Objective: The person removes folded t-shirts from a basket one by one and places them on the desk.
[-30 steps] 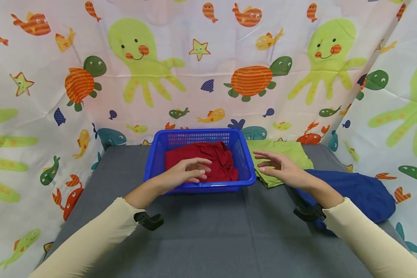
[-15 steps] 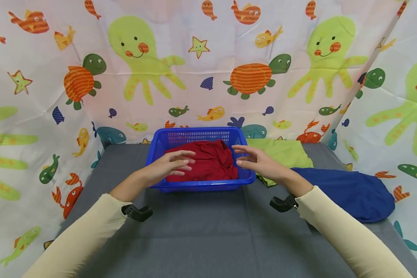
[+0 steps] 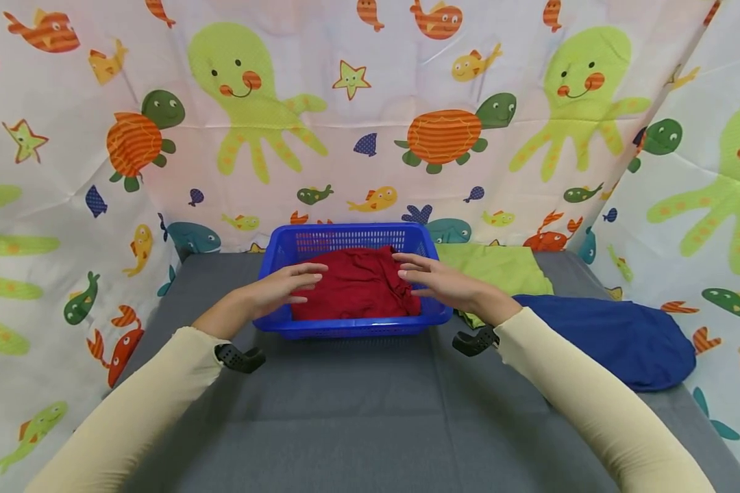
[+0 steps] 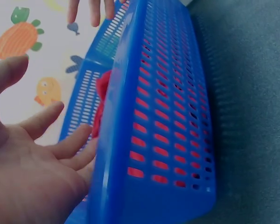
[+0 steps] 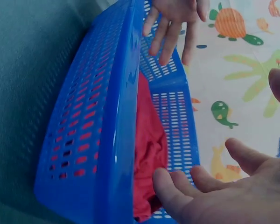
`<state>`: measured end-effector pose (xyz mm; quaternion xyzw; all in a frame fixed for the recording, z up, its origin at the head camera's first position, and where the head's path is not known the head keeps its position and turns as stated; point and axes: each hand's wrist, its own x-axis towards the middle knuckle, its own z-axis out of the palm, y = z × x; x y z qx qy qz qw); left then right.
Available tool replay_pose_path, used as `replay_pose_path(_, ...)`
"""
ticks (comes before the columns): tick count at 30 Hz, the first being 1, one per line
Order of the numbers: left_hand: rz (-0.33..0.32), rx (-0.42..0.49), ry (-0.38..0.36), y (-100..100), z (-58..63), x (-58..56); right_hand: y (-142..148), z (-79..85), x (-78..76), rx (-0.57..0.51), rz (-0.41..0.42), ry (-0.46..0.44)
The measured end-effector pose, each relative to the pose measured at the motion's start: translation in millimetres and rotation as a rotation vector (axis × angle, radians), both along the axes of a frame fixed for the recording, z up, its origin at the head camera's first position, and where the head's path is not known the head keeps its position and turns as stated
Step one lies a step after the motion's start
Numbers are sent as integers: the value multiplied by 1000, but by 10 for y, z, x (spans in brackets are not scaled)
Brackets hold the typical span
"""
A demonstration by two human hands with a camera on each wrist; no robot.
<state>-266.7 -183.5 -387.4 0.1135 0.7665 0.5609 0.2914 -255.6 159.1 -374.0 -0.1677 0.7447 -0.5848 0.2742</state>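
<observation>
A blue plastic basket (image 3: 358,329) with perforated walls stands toward the back of the table, a crumpled red cloth (image 3: 351,284) lying inside it. My left hand (image 3: 277,287) hovers over the basket's left front corner, fingers spread and pointing inward. Over the right side, my right hand (image 3: 444,279) is held the same way, fingertips overlapping the red cloth in the head view. Both palms face each other and hold nothing. In the left wrist view the fingers (image 4: 72,142) are by the basket rim; the right wrist view has the red cloth (image 5: 149,144) below the fingers.
Right of the basket lies a folded lime-green cloth (image 3: 499,267). A dark blue cloth bundle (image 3: 617,339) sits farther right, partly behind the right forearm. A grey cloth covers the table (image 3: 345,411). Sea-animal print curtains (image 3: 358,157) enclose the back and sides.
My right hand has moved left, from over the green cloth to over the basket. The left hand has shifted left toward the basket's corner. The basket and cloths stay put.
</observation>
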Motion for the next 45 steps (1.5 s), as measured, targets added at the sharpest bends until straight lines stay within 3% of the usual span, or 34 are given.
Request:
replay_pose_path(10,173,-12,-199,-7,-74,-166,-176,-95,-176,-66,-158,-192)
replay_pose_path(20,198,-142,-268,54,-150,-213,-298,-296,-306,27,-261,-284)
replay_pose_path(24,210,-125,-271,74,-176,-223,-316,-336,-323,59,-279,-289)
replay_pose_path(30,265,-29,-280,106,-205,-253,-333,-353,-339,110,-277,-301)
replay_pose_path(33,262,-21,-288,108,-223,-259,-342,-364,-339,126,-258,-315)
replay_pose_path(45,141,-99,-257,106,-319,-266,-350,-442,-314,155,-143,-287)
